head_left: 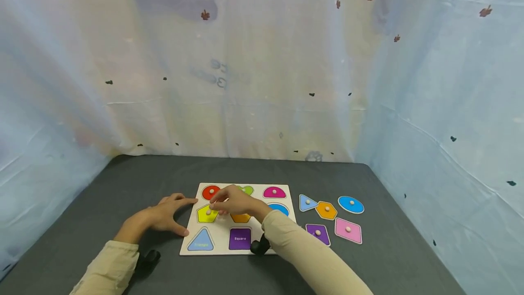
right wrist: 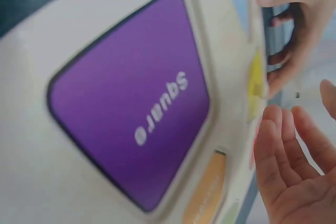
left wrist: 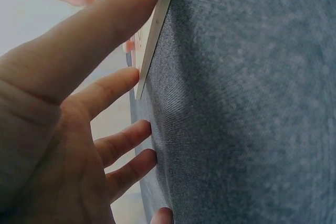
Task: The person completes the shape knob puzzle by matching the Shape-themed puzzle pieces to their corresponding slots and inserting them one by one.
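Observation:
A white shape-puzzle board (head_left: 221, 245) lies on the table. My left hand (head_left: 165, 215) rests at its left edge, thumb and index fingertip against the edge, other fingers spread straight. Over the board's upper left, my right hand (head_left: 235, 200) hovers by the yellow pentagon piece (head_left: 202, 216), its fingers loosely bent. In the right wrist view, thumb and fingers stand apart with nothing between them. The red circle piece (head_left: 207, 196), a green piece (head_left: 249, 190) and a magenta semicircle piece (head_left: 274, 196) sit in the back row. Bare recesses show a purple "Square" (right wrist: 131, 93) and a blue "Triangle" (head_left: 201, 239).
Right of the board lie several loose knobbed pieces: a light blue triangle (head_left: 304, 205), an orange hexagon (head_left: 326, 215), a blue oval (head_left: 357, 206), a purple square (head_left: 323, 238) and a pink four-sided piece (head_left: 354, 233). A pale curtain (head_left: 262, 117) surrounds the dark table (head_left: 389, 263).

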Available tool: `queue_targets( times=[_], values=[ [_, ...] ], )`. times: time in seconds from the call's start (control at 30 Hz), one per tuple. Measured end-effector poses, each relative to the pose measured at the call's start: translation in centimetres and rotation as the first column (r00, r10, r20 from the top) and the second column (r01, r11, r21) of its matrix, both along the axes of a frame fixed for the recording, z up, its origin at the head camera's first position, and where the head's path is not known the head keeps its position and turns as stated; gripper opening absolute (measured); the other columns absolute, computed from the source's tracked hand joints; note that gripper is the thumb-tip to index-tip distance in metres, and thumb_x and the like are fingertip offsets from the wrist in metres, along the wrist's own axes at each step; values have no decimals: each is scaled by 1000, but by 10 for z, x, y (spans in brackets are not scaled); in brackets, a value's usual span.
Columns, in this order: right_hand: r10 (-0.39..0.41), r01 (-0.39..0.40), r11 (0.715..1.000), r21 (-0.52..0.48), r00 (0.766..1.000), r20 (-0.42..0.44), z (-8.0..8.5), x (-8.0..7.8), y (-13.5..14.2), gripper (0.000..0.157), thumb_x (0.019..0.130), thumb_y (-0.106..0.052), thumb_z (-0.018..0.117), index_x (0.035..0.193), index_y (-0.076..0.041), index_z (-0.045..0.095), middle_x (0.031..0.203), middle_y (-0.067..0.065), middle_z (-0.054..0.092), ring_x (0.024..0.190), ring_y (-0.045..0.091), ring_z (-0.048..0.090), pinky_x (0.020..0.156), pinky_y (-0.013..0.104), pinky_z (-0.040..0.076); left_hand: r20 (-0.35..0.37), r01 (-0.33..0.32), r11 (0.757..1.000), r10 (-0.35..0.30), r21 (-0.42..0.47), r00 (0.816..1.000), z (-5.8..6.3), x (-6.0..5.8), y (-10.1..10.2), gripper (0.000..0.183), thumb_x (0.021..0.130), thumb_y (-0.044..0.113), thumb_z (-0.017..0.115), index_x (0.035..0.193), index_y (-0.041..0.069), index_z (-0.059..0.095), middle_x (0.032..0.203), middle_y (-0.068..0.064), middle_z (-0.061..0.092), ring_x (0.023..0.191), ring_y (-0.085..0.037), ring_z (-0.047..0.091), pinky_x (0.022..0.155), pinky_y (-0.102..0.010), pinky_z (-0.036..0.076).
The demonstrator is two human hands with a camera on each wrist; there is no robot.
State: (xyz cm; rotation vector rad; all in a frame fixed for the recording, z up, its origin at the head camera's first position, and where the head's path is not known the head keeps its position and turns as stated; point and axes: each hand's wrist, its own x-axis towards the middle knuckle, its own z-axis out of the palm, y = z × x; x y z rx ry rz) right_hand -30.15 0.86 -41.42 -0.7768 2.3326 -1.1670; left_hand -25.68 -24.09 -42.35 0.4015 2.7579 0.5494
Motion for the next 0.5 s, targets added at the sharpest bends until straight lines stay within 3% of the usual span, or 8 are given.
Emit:
queue_targets(
  times=[0.13, 0.27, 0.4, 0.5],
  values=[
    [5, -6, 1000, -13, 1000, -29, 5, 1, 15, 23, 97, -20, 69, 113, -4, 75, 100, 7, 72, 86, 31, 73, 76, 30, 61, -1, -2, 1000, 2, -7, 1000, -1, 0, 1, 97, 71, 46, 89, 153, 20, 44, 149, -23, 37, 131, -48, 37, 97, -79, 35],
    [-16, 17, 1000, 12, 998, -67, 8, 0, 30, 23, 97, -22, 69, 112, -6, 76, 107, 8, 73, 88, 28, 71, 77, 28, 60, -7, -7, 1000, 7, -10, 1000, -2, 0, 1, 97, 71, 46, 90, 153, 21, 44, 149, -23, 37, 131, -47, 37, 98, -78, 36],
    [-32, 31, 999, -5, 996, -84, 11, 1, 46, 27, 98, -21, 67, 116, -2, 74, 111, 10, 73, 94, 32, 70, 85, 39, 61, -15, -2, 1000, 2, -1, 1000, -2, 0, 1, 97, 71, 46, 90, 153, 21, 44, 149, -22, 37, 131, -47, 37, 97, -79, 35],
    [-31, 29, 999, -21, 994, -102, 15, 1, 58, 29, 99, -20, 65, 119, 2, 71, 111, 14, 73, 97, 38, 70, 84, 39, 61, -17, -3, 1000, 3, 8, 1000, -2, 0, 0, 98, 71, 46, 90, 153, 21, 44, 149, -22, 38, 132, -48, 36, 96, -81, 33]
  ],
)
